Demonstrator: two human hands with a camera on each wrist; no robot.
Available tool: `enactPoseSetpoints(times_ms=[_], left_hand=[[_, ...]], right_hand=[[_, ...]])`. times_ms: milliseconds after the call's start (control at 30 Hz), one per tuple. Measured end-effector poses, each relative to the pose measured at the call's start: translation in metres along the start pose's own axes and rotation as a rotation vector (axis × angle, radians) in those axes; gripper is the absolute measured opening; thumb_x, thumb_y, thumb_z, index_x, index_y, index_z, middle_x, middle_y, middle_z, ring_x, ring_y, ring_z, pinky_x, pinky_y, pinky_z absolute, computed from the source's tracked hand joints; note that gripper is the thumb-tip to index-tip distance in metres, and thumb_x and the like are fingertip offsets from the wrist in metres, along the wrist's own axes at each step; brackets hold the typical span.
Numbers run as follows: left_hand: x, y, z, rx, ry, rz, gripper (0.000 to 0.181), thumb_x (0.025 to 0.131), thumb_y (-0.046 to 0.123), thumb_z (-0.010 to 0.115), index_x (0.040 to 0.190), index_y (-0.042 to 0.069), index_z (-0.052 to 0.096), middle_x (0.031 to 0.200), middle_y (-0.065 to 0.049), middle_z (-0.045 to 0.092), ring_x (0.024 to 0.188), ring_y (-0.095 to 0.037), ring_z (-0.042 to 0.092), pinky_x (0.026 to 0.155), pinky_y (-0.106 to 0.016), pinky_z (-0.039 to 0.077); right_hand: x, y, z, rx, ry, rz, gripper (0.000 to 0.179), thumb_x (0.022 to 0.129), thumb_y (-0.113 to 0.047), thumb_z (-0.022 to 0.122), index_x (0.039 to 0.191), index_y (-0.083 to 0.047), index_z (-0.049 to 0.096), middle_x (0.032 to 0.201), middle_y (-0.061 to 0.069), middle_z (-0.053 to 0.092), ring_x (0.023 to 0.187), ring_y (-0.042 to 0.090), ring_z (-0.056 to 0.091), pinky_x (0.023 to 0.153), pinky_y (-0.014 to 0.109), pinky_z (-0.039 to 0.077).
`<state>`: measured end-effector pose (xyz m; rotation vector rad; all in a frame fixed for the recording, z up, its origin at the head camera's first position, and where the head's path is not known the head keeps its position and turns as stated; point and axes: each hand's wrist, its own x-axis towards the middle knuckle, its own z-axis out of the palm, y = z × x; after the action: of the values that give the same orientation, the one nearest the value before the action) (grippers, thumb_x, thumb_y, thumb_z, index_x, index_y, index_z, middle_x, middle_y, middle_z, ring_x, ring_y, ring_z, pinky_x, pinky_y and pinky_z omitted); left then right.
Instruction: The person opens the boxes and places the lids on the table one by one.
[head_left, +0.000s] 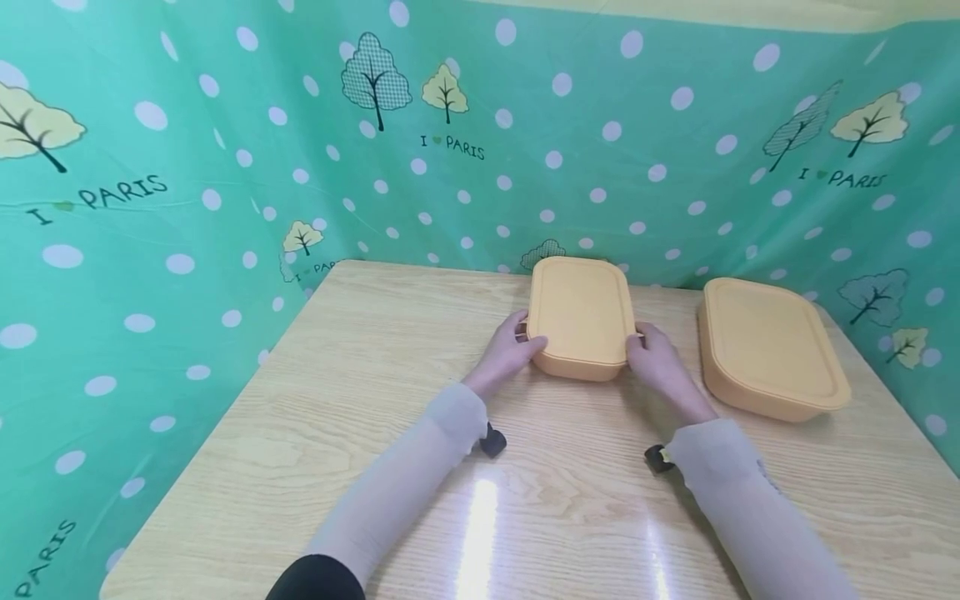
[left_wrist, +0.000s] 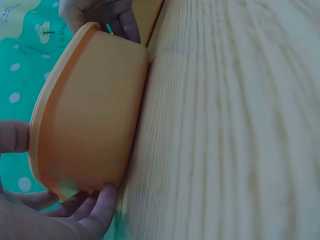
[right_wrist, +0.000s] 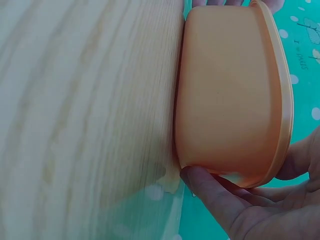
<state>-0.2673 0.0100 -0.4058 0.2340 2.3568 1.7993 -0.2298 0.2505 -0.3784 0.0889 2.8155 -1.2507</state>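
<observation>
An orange lidded food container [head_left: 581,312] sits near the back of the table between the two hands. My left hand [head_left: 507,354] grips its left side, the thumb at the lid's edge and the other fingers along the side wall. On the opposite side my right hand [head_left: 658,358] holds it the same way. In the left wrist view the container's front wall [left_wrist: 95,110] shows, its base right at the tabletop. The right wrist view shows fingers [right_wrist: 210,192] against the lower side and the thumb at the lid rim.
To the right stands a larger orange lidded container [head_left: 776,346] on the wood-grain table [head_left: 300,425]. Behind and to the sides hangs a green dotted cloth [head_left: 450,200] printed with trees. Dark wrist-worn cameras [head_left: 492,440] show below both hands.
</observation>
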Motion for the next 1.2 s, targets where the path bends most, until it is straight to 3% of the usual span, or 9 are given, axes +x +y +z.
enactPoseSetpoints(times_ms=[800,1200], left_hand=[[-0.001,-0.006,-0.014,-0.006,0.001,0.02,0.066,0.09,0.02,0.063,0.147,0.006,0.032,0.134,-0.016,0.049,0.12,-0.028,0.052,0.096,-0.033,0.047],[-0.004,-0.005,-0.019,-0.006,0.003,0.003,0.067,0.089,0.021,0.063,0.147,0.009,0.032,0.134,-0.014,0.049,0.121,-0.027,0.051,0.097,-0.032,0.046]], right_hand=[[0.003,-0.009,0.012,0.021,0.003,-0.006,0.053,0.102,-0.021,0.024,0.145,0.009,0.024,0.131,0.029,0.045,0.118,0.038,0.047,0.097,0.051,0.042],[0.004,-0.014,0.014,0.027,-0.015,0.023,0.055,0.102,-0.023,0.022,0.147,0.008,0.02,0.137,0.03,0.042,0.125,0.04,0.043,0.102,0.052,0.039]])
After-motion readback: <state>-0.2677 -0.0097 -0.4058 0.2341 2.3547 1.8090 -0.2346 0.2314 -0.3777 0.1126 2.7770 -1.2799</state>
